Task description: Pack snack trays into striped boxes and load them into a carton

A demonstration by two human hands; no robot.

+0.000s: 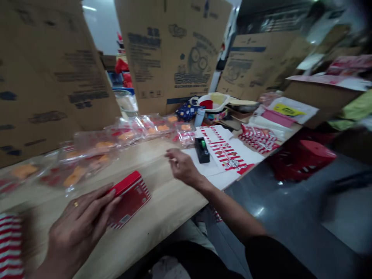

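My left hand [78,221] grips a flat red box with white stripes [130,201] on the light wooden table [162,201]. Beside that hand lies a red-and-white striped item [10,248], partly blurred. My right hand [183,166] hovers above the table with its fingers pinched together, and I see nothing held in them. Nearest to it are a black tape dispenser [202,150] and white paper bags printed with red stripes [228,153]. Clear plastic packets of orange pieces [97,147] run in a row along the table's far side.
Large cardboard sheets [171,50] stand along the back. A white basin [212,102], a blue patterned bag [187,110] and a stack of striped bags [258,139] sit at the far end. Below the table's right edge are a red plastic crate [302,159] and a grey floor [279,217].
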